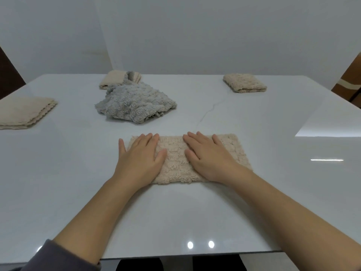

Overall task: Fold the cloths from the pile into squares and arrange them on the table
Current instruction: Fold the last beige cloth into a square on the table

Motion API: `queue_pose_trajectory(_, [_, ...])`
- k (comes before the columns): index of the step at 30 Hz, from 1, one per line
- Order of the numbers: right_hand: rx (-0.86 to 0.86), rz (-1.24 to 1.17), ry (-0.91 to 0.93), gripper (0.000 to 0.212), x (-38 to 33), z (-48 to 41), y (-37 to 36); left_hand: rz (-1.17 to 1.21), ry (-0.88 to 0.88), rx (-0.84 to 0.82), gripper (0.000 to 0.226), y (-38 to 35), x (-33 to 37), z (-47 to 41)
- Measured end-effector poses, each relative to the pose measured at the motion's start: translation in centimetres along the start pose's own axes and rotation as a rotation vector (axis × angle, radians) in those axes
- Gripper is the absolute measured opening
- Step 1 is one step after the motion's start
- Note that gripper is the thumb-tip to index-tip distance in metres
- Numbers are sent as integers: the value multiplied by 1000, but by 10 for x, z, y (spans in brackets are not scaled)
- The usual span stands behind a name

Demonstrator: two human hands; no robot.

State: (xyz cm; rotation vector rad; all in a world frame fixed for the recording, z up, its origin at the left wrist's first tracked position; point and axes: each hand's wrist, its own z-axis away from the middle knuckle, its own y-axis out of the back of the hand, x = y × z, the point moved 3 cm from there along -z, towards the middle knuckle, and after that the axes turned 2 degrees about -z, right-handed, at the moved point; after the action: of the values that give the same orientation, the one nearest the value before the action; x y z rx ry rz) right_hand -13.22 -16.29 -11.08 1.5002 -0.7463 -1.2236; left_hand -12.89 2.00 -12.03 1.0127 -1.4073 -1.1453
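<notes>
A beige terry cloth [175, 161], folded into a long rectangle, lies on the white table [175, 216] in front of me. My left hand [139, 159] presses flat on its left end with straight fingers. My right hand [210, 157] lies flat on its middle and right part. Behind it sits a crumpled grey cloth [134, 104], unfolded. Folded beige cloths lie at the left edge [23, 112], at the far back left [114, 79] and at the far back right [244, 83].
A wall stands right behind the table's far edge. Dark furniture shows at the far left [9, 75] and a brown piece at the far right [351, 81]. The table's near edge runs just below my forearms.
</notes>
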Motion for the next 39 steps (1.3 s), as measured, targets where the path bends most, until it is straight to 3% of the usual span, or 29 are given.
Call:
queue_pose_trajectory(6, [235, -33, -64, 33, 45, -8, 35, 27, -12, 104, 30, 29, -19, -36])
queue_pose_trajectory(11, [233, -27, -57, 9, 72, -11, 41, 134, -195, 171, 7, 29, -34, -46])
queue_pose_trajectory(18, [340, -99, 10, 5, 76, -10, 42, 147, -223, 202, 18, 24, -40, -41])
queue_pose_trajectory(22, [315, -110, 0, 10, 81, -10, 43, 175, -241, 239, 23, 29, -41, -37])
queue_pose_trajectory(25, [286, -205, -59, 6, 84, -10, 43, 276, -164, 223, 7, 28, -42, -35])
queue_pose_trajectory(29, [299, -235, -138, 16, 85, -10, 37, 352, -23, 235, 15, 25, -43, -37])
queue_pose_trajectory(39, [383, 7, -195, 27, 78, -14, 25, 154, -22, 334, 37, 18, -35, -39])
